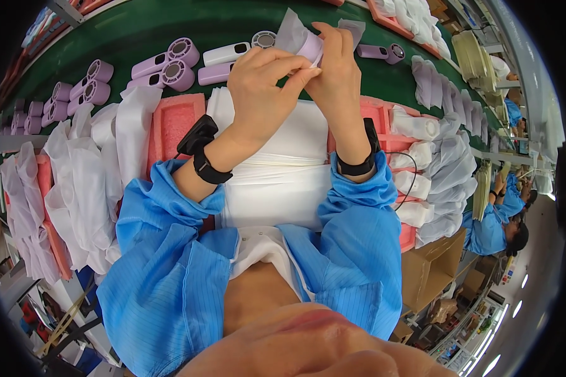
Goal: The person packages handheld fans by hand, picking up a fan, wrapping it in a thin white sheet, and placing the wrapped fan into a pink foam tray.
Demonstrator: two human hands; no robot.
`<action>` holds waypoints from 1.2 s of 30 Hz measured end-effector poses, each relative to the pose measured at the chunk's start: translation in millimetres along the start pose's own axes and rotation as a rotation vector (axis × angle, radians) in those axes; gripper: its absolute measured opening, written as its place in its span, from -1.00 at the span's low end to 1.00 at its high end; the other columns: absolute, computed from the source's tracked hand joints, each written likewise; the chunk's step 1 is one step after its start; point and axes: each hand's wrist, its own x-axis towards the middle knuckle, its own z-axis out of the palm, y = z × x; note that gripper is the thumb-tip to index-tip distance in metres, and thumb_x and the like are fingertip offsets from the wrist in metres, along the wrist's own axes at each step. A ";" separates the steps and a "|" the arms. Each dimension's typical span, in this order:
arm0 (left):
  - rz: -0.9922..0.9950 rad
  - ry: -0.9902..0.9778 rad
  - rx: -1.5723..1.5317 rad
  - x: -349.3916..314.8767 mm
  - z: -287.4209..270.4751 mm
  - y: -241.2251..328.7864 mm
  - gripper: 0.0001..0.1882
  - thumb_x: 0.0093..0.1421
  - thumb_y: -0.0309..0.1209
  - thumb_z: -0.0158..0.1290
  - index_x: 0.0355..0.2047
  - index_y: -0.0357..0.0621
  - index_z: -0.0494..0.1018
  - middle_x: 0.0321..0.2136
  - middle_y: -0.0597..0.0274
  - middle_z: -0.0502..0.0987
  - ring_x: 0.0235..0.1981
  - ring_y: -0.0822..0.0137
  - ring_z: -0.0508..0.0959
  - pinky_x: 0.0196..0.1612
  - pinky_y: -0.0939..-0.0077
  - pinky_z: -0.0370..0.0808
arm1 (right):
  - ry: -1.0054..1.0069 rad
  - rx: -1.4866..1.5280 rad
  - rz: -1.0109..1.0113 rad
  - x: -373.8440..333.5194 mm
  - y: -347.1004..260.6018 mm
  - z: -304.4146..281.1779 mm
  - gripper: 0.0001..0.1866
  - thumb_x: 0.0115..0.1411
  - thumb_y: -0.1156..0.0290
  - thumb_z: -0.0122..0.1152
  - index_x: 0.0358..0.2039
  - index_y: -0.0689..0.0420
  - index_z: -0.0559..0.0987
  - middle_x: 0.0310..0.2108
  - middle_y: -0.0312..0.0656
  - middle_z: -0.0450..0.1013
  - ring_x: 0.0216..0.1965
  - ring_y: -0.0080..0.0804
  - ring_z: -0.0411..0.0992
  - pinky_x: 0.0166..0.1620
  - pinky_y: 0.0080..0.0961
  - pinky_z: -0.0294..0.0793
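Above the green belt, both my hands meet at a lilac handheld fan (309,48) partly wrapped in a translucent white bag (290,32). The thumb and fingers of my left hand (264,85) pinch the bag's edge next to the fan. My right hand (334,78) closes around the fan's other side, its fingers partly hiding it. Just beyond my left hand lie a white handheld fan (226,54) and a lilac one (215,74). A stack of flat white bags (270,195) lies below my forearms.
More lilac fans (179,74) line the green belt (233,22) to the left, one lilac fan (382,53) to the right. Pink foam trays (176,116) flank the stack, with bagged fans (415,160) at right. A cardboard box (431,276) stands lower right; a co-worker (493,220) is beyond.
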 end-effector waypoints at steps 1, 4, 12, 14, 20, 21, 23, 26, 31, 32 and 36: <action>0.001 -0.002 -0.001 1.3 -1.7 0.2 -0.90 -0.11 -0.50 0.29 -0.51 -0.16 0.60 -0.55 0.32 0.54 -0.49 0.41 0.45 -0.50 0.63 0.34 | 0.006 -0.001 0.003 0.7 2.3 0.1 -0.36 -0.18 0.56 0.39 -0.03 0.24 0.35 -0.21 -0.04 0.34 -0.26 -0.07 0.43 -0.30 -0.37 0.49; -0.201 -0.189 -0.194 11.2 -12.3 1.3 -0.75 -0.09 -0.54 0.26 -0.33 -0.13 0.58 -0.40 0.31 0.54 -0.50 0.41 0.46 -0.51 0.65 0.37 | 0.049 0.067 0.037 -0.3 7.9 -0.1 -0.36 -0.18 0.53 0.41 -0.04 0.27 0.34 -0.18 -0.04 0.34 -0.24 -0.13 0.44 -0.26 -0.39 0.48; 0.038 -0.214 0.036 16.8 -11.1 -4.5 -0.49 0.01 -0.61 0.17 0.00 -0.04 0.39 -0.03 0.21 0.40 -0.17 0.43 0.48 -0.18 0.55 0.45 | -0.093 0.682 0.246 -2.2 -6.9 -18.5 -0.34 -0.17 0.44 0.43 -0.05 0.31 0.33 -0.12 -0.02 0.39 -0.18 -0.29 0.44 -0.18 -0.43 0.45; -0.019 -0.248 -0.204 22.8 -18.7 -14.1 -0.50 -0.01 -0.55 0.21 -0.02 -0.03 0.41 -0.06 0.21 0.40 -0.19 0.40 0.49 -0.23 0.53 0.46 | -0.166 0.889 0.274 -1.7 -7.7 -22.8 -0.34 -0.17 0.43 0.42 -0.05 0.31 0.33 -0.13 -0.02 0.41 -0.17 -0.31 0.44 -0.18 -0.44 0.44; -0.337 -0.042 -0.848 31.1 -26.3 -1.7 -0.52 -0.01 -0.58 0.22 -0.04 -0.19 0.38 -0.02 0.21 0.37 -0.04 0.37 0.41 0.04 0.50 0.35 | -0.195 0.461 0.011 1.6 12.5 -13.7 -0.53 -0.07 0.51 0.30 -0.09 0.24 0.43 -0.34 -0.10 0.49 -0.30 -0.34 0.48 -0.23 -0.46 0.44; -0.335 -0.039 -0.846 30.6 -27.0 -3.6 -0.52 -0.01 -0.58 0.22 -0.04 -0.19 0.38 -0.02 0.21 0.37 -0.04 0.37 0.41 0.04 0.50 0.35 | -0.182 0.457 -0.001 0.7 13.0 -11.3 -0.57 -0.05 0.52 0.28 -0.11 0.23 0.45 -0.37 -0.11 0.50 -0.33 -0.32 0.49 -0.25 -0.47 0.44; -0.165 0.038 -0.441 27.3 -27.6 -11.7 -0.52 -0.01 -0.48 0.26 -0.04 -0.15 0.40 -0.08 0.23 0.39 -0.09 0.39 0.43 -0.05 0.50 0.38 | -0.128 0.370 0.013 -0.4 12.5 -8.6 -0.58 -0.08 0.51 0.29 -0.15 0.25 0.43 -0.40 -0.06 0.47 -0.36 -0.20 0.47 -0.29 -0.41 0.44; -0.064 0.092 -0.255 25.1 -23.7 -14.4 -0.54 0.04 -0.43 0.25 -0.04 -0.14 0.39 -0.12 0.25 0.41 -0.11 0.42 0.43 -0.09 0.53 0.38 | -0.022 0.195 0.042 -1.4 9.6 -4.7 -0.59 -0.14 0.49 0.32 -0.25 0.29 0.40 -0.45 0.03 0.43 -0.43 0.03 0.44 -0.38 -0.29 0.44; -0.196 0.102 -0.695 22.8 -18.8 2.3 -0.64 0.20 -0.35 0.11 -0.02 -0.18 0.38 -0.15 0.29 0.45 -0.12 0.48 0.41 -0.11 0.62 0.33 | -0.039 0.183 -0.036 -2.5 8.3 1.7 -0.61 -0.16 0.50 0.33 -0.33 0.30 0.36 -0.47 0.02 0.39 -0.43 0.06 0.41 -0.43 -0.26 0.41; -0.277 0.088 -0.902 22.4 -18.5 5.3 -0.66 0.24 -0.32 0.07 -0.02 -0.19 0.38 -0.16 0.30 0.46 -0.13 0.49 0.41 -0.12 0.63 0.33 | -0.017 0.164 -0.066 -2.5 10.2 2.6 -0.61 -0.17 0.50 0.34 -0.34 0.30 0.36 -0.47 0.02 0.38 -0.43 0.05 0.41 -0.43 -0.26 0.41; -0.361 0.050 -0.948 18.5 -15.3 5.9 -0.66 0.32 -0.28 -0.06 -0.01 -0.24 0.38 -0.14 0.25 0.45 -0.15 0.49 0.43 -0.17 0.68 0.34 | 0.028 0.128 -0.109 -3.1 11.8 8.0 -0.59 -0.20 0.52 0.36 -0.35 0.30 0.35 -0.47 0.01 0.38 -0.42 0.04 0.40 -0.42 -0.27 0.40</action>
